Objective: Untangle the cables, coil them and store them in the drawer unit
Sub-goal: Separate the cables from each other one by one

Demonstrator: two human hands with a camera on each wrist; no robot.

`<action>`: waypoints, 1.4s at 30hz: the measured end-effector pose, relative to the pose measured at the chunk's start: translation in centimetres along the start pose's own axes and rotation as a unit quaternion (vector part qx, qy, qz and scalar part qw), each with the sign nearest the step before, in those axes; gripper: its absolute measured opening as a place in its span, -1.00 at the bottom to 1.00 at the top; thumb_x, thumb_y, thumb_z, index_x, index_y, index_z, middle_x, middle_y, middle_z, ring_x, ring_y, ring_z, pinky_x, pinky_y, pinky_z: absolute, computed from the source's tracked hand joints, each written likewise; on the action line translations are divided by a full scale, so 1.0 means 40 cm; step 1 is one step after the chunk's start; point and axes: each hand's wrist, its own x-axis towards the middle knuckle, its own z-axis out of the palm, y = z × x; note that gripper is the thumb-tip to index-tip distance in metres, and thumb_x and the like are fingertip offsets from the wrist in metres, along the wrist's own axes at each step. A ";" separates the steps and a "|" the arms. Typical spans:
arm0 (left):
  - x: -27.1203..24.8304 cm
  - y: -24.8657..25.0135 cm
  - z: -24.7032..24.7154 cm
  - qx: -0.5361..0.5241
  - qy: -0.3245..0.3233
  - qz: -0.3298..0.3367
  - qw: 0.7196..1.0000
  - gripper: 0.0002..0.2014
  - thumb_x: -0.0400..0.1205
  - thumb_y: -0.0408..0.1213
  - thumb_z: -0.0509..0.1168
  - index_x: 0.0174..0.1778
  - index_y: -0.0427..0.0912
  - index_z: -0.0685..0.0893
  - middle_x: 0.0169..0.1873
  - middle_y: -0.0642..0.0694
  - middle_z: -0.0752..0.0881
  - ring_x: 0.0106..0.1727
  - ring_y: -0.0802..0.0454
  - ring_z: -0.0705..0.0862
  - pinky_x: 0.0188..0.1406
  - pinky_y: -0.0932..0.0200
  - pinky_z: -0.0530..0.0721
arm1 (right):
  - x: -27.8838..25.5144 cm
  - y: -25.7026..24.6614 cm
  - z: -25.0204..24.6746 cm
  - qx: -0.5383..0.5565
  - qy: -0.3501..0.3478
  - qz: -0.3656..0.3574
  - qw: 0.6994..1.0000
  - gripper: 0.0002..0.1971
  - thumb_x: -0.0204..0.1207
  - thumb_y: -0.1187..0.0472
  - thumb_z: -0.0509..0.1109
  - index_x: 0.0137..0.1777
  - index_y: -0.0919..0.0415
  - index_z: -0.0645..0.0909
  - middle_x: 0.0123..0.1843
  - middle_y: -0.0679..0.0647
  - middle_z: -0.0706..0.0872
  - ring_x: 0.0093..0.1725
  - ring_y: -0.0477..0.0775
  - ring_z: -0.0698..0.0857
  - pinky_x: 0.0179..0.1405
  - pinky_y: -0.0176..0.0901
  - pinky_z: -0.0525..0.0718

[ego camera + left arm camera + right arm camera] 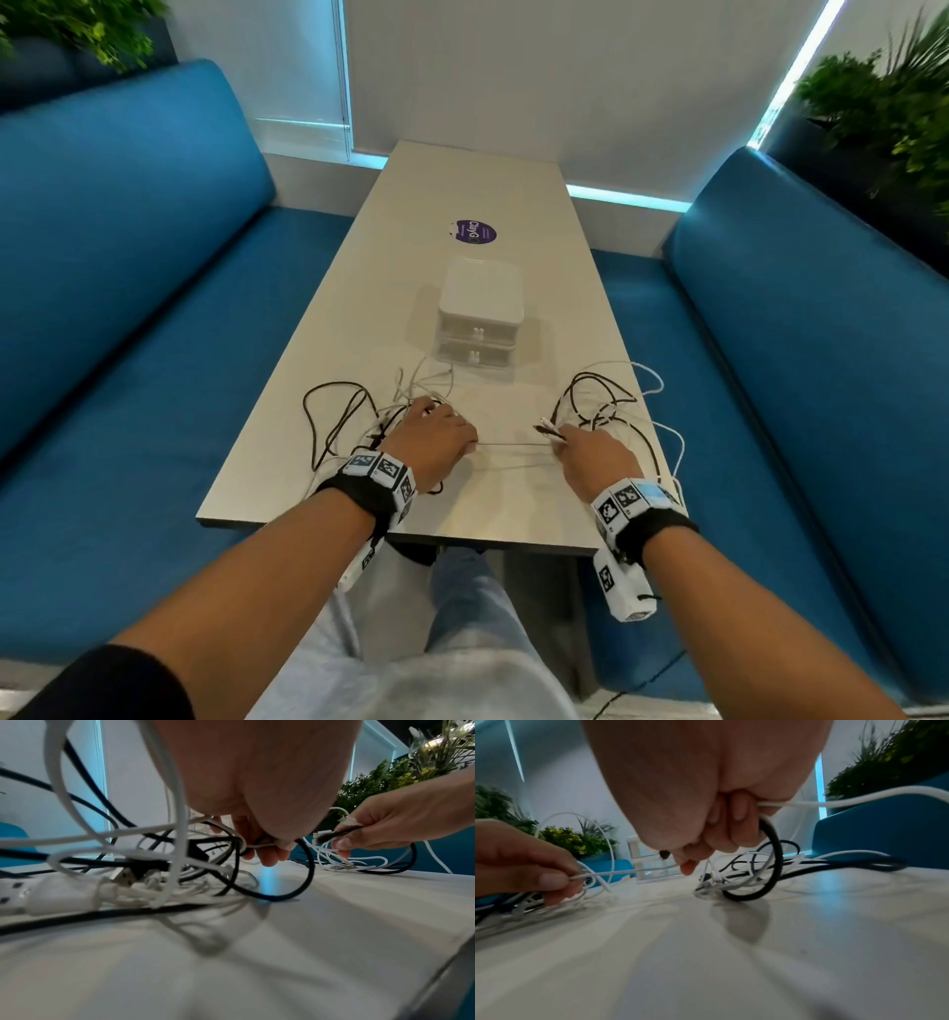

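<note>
**Q:** Hands first — what's each one got?

**A:** Left hand (436,437), lower centre of the head view, has fingers curled, pinching a thin white cable (626,871) out of the left tangle (359,416). Right hand (590,452) is also closed, gripping a bundle of plug ends (331,835) plus a black cable (770,862) and a white one from the right tangle (611,406). That thin white cable runs taut btwn the 2 hands, just above the table (488,174).

**Q:** How will the cables handle?

**A:** Light, limp, no stiffness to speak of; I'd judge the black ones a bit springier, they hold rounder loops. Smooth white jackets prob slip thru a loose pinch. Best to grip near a plug, where there's something solid, & feed the free end back thru the loops. Yanking a taut run likely tightens knots.

**Q:** What else is around, anything in the way?

**A:** White drawer unit (480,313) sits mid-frame beyond both tangles, 2 drawers, both shut, so 1 needs opening before storing. Purple sticker (475,231) further up. A white power strip (38,896) lies in the left tangle, lower left of the left wrist view; cables loop over it and could snag. Blue benches (128,257) flank the table, and some right-side loops reach the table's edge, so they might slide off.
</note>
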 end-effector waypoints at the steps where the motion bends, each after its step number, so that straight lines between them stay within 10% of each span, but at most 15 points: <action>1: 0.003 0.001 0.002 -0.003 0.000 -0.001 1.000 -0.76 0.80 -0.19 0.07 0.24 0.03 0.62 0.21 0.07 0.70 0.35 -0.01 0.48 0.51 -0.09 0.13 | -0.004 0.005 0.002 -0.004 0.001 0.011 1.000 -0.74 0.74 0.01 0.07 0.25 0.02 0.54 -0.07 0.11 0.68 -0.10 0.17 0.69 -0.12 -0.01 0.68; 20: 0.011 0.037 0.001 0.025 0.006 -0.004 1.000 -0.77 0.79 -0.17 0.10 0.15 0.01 0.67 0.09 0.04 0.74 0.25 -0.04 0.56 0.44 -0.12 0.21 | 0.001 -0.149 0.039 0.083 -0.043 -0.095 0.991 -0.77 0.71 0.04 0.14 0.07 0.11 0.59 -0.11 0.18 0.72 -0.14 0.25 0.69 -0.18 0.05 0.68; 33: 0.028 0.017 -0.012 -0.002 -0.023 -0.030 0.999 -0.74 0.65 -0.40 0.16 0.00 0.11 0.59 0.04 0.05 0.72 0.24 0.00 0.53 0.48 -0.09 0.17 | 0.010 -0.055 0.002 0.044 0.017 0.062 0.997 -0.71 0.73 0.06 0.10 0.13 0.12 0.64 0.05 0.14 0.73 0.01 0.21 0.71 -0.15 -0.09 0.57; 42: 0.020 0.023 -0.022 -0.006 -0.037 -0.044 0.998 -0.79 0.66 -0.35 0.16 -0.14 0.09 0.56 -0.08 0.08 0.70 0.18 -0.01 0.55 0.39 -0.10 0.18 | -0.001 -0.187 0.035 0.106 0.051 -0.048 0.992 -0.71 0.73 0.05 0.07 0.21 0.08 0.59 -0.01 0.18 0.76 -0.01 0.30 0.70 -0.21 -0.02 0.57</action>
